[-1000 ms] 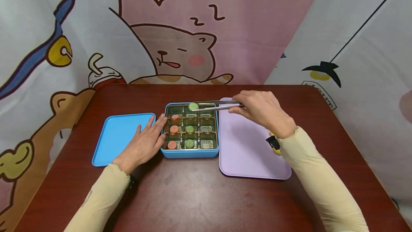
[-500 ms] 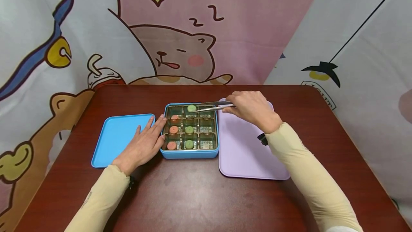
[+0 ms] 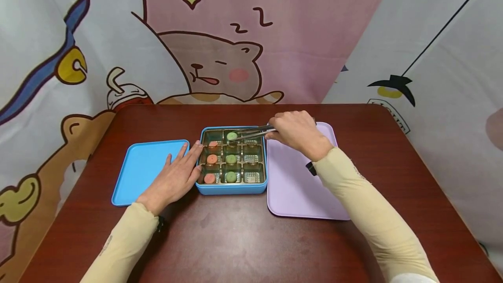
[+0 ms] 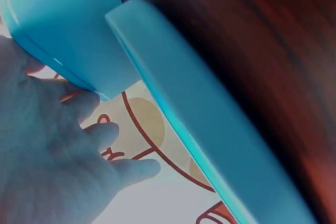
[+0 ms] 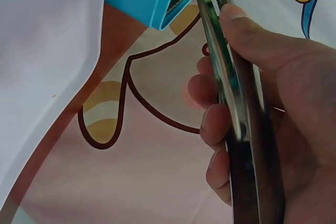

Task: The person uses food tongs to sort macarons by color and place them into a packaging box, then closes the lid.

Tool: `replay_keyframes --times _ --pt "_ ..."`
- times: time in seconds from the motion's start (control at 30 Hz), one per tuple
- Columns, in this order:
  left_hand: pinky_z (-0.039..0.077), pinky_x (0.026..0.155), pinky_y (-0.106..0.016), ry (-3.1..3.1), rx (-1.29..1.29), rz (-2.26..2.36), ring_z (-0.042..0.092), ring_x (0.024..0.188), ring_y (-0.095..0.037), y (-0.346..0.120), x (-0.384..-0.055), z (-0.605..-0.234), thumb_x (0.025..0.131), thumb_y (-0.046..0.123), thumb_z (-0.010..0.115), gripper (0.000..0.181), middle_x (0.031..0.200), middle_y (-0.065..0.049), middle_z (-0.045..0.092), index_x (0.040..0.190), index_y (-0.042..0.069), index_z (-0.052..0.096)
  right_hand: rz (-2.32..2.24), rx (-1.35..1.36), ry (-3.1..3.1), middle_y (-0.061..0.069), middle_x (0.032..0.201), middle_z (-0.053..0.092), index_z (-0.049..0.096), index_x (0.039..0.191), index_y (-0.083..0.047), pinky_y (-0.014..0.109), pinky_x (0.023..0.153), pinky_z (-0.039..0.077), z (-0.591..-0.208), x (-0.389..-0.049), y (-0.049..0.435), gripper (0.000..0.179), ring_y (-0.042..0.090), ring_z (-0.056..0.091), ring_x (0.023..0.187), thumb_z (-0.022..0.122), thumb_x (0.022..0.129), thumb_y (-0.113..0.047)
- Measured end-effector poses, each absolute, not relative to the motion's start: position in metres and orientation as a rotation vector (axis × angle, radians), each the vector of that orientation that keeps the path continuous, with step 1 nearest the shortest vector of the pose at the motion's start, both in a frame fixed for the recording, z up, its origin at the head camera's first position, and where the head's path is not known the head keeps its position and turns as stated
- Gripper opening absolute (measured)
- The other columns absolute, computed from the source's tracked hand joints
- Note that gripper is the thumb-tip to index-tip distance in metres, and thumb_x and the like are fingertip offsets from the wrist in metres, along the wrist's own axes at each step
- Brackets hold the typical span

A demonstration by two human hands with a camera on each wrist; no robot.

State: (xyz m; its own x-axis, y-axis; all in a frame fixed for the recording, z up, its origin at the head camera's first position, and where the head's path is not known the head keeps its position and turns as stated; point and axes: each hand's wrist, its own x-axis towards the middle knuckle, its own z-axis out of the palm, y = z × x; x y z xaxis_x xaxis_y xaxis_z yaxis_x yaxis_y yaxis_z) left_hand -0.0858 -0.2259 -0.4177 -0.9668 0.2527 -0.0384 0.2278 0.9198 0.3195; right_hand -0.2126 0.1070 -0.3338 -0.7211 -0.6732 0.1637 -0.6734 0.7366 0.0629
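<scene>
My right hand point(image 3: 296, 131) grips metal tongs point(image 5: 233, 82), which reach left over the back of a blue box point(image 3: 232, 190). At their tips sits a green macaron point(image 3: 232, 136), in the back middle compartment of the gold divided insert. Two more green macarons, a middle one point(image 3: 231, 159) and a front one point(image 3: 231, 177), lie in the same column. Pink macarons point(image 3: 212, 159) fill the left column. My left hand point(image 3: 174, 176) rests with straight fingers against the box's left side, its fingertips at the rim.
A blue lid point(image 3: 137, 174) lies left of the box, partly under my left hand. Right of the box, a lilac tray point(image 3: 298, 195) lies beneath my right forearm. A cartoon-printed cloth point(image 3: 306, 34) hangs behind the brown table point(image 3: 235, 239).
My right hand has moved left, and the tongs have lowered the green macaron into the back middle compartment. My left hand has stayed in place.
</scene>
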Motion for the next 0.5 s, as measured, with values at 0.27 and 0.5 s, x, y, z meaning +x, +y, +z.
replay_keyframes --times 0.27,0.5 --pt "0.012 0.117 -0.075 2.988 0.377 0.470 0.007 0.159 -0.037 -0.227 -0.086 -0.416 0.113 0.035 0.035 0.061 0.174 -0.005 0.011 0.167 0.012 0.018 -0.049 1.076 -2.747 -0.002 0.070 0.061 0.071 0.075 -0.018 0.046 0.048 0.047 -0.326 -0.211 0.098 0.031 0.029 0.062 0.058 0.083 0.087 -0.044" --pt "0.011 0.117 -0.074 2.983 0.371 0.473 0.006 0.159 -0.036 -0.227 -0.087 -0.416 0.113 0.034 0.035 0.061 0.174 -0.005 0.011 0.168 0.012 0.017 -0.075 1.058 -2.779 -0.003 0.069 0.062 0.071 0.073 -0.019 0.047 0.051 0.050 -0.319 -0.211 0.092 0.030 0.030 0.065 0.061 0.083 0.087 -0.043"
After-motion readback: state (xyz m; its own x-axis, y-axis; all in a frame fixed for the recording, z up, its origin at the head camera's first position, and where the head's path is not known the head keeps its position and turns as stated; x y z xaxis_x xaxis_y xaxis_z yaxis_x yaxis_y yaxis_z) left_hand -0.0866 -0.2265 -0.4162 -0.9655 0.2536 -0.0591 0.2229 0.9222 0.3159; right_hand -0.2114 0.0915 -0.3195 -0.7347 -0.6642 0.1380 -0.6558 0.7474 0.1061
